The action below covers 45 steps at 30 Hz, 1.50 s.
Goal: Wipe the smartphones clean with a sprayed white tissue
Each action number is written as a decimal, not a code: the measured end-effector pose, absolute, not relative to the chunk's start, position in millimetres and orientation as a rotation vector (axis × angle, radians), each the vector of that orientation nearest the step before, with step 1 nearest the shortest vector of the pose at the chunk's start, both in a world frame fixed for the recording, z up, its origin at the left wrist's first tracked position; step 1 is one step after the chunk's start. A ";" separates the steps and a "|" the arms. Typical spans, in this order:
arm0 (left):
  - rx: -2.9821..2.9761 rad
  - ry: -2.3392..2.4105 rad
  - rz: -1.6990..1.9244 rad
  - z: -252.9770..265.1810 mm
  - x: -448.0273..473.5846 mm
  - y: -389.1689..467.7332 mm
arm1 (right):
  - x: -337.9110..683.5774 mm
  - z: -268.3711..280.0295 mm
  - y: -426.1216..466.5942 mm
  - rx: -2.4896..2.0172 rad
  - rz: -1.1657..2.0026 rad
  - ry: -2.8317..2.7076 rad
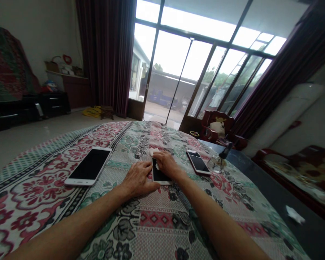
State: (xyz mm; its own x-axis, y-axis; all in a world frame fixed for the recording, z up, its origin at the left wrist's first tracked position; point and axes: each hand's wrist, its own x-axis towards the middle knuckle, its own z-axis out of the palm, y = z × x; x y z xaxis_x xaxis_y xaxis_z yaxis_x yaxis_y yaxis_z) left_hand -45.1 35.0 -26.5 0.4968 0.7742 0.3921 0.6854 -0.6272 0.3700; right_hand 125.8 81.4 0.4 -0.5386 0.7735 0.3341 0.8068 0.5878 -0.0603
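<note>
A white-framed smartphone (160, 176) with a dark screen lies flat on the patterned tablecloth (154, 236) between my hands. My left hand (137, 178) grips it at its left side, with fingers along the edge and the thumb by the near corner. Bunched in the closed fingers of my right hand (166, 164) is a white tissue (152, 151), pressed over the far part of the screen. That hand covers much of the phone's upper right. To the left lies a larger white phone (90, 166), screen up. A smaller phone (198, 162) with a reddish edge rests on the right.
A clear glass container (217, 163) with a dark object leaning over it stands beyond the smaller phone. Crumpled white paper (295, 215) lies at the lower right. Wooden chairs (219, 126) and glass doors (176, 79) are past the table.
</note>
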 end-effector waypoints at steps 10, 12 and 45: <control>2.558 1.236 0.847 -29.1 -45.4 34.8 | 156.5 -3.4 4.4 -1.171 -0.003 -2.472; 2.558 1.238 0.851 -28.7 -45.3 34.5 | 159.3 -2.5 7.3 -1.185 -0.006 -2.460; 2.397 1.295 0.716 -39.4 -47.3 46.0 | 147.0 1.3 11.0 -0.916 0.166 -2.610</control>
State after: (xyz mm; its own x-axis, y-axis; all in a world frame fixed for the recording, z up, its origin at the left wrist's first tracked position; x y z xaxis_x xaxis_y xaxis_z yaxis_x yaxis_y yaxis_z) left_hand -47.3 46.0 -39.4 0.4624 0.8432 0.2742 0.6810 -0.5357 0.4992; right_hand 147.0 11.0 1.3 -0.7210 0.6232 0.3029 0.5798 0.7820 -0.2288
